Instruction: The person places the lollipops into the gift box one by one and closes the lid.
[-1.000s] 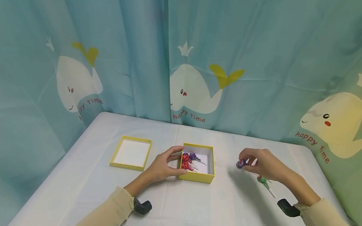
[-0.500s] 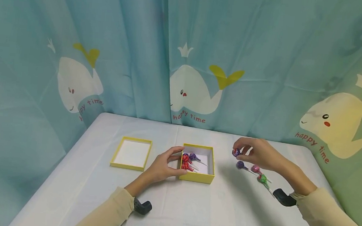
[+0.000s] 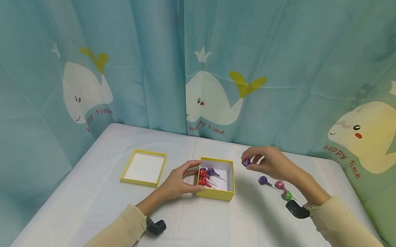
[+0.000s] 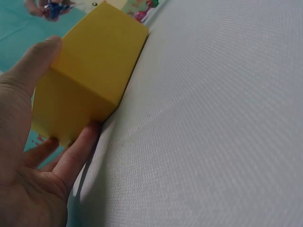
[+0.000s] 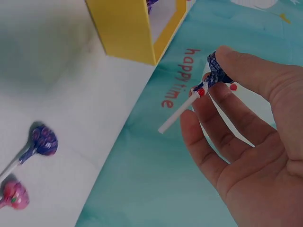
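Note:
In the head view my right hand [image 3: 269, 161] pinches a purple-wrapped lollipop [image 3: 246, 162] by its candy end, above the table and right of the yellow box [image 3: 214, 194]. Its white stick [image 5: 177, 113] points free in the right wrist view. My left hand [image 3: 176, 182] holds the box at its left side, thumb at the near corner and fingers toward the far one. Inside the open box lie red lollipops [image 3: 203, 181] and a purple one [image 3: 211, 171]. In the left wrist view a thumb [image 4: 40, 59] presses the yellow wall, which hides the contents.
Right of the box, a purple lollipop [image 3: 263, 180], a pink one [image 3: 280, 184] and a green one [image 3: 287, 195] lie on the white tablecloth [image 3: 187, 230]. The yellow-rimmed lid [image 3: 143, 167] lies at the left, its hollow side up. A blue curtain [image 3: 147, 55] hangs behind.
My right hand has lifted the purple lollipop and carried it left toward the box, uncovering the lollipops on the cloth. The left hand and the box stay in place.

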Demonstrator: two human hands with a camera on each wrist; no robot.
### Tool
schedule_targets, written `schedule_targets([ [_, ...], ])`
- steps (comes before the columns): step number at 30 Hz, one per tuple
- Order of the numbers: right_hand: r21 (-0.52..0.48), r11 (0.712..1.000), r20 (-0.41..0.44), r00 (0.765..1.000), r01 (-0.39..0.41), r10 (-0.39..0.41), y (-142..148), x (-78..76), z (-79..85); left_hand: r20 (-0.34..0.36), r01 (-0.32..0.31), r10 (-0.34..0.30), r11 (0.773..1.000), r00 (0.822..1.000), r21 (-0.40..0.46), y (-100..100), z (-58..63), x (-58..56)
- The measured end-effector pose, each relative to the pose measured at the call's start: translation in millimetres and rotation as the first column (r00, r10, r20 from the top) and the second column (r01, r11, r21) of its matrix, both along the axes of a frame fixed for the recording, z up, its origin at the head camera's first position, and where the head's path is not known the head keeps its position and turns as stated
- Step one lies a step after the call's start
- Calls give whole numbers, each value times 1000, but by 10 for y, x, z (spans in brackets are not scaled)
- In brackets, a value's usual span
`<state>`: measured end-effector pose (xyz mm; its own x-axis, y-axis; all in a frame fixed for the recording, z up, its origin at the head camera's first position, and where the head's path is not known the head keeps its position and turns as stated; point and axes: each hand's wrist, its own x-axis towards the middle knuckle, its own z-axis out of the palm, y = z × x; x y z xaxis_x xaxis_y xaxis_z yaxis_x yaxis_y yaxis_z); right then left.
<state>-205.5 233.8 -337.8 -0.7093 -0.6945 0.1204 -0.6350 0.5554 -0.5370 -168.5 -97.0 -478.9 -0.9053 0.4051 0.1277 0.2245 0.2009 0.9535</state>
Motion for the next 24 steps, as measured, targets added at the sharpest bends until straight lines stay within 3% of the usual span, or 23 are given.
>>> schedule_targets([
  [14,-79,995,64,996,-59,65,-478,-123,-79,-10,1,-1,1000,1000,1,0,-19,-13],
  [24,-111,991,102,991,-73,85,-724,-159,-311,2,1,-1,1000,1000,5,0,1,0],
])
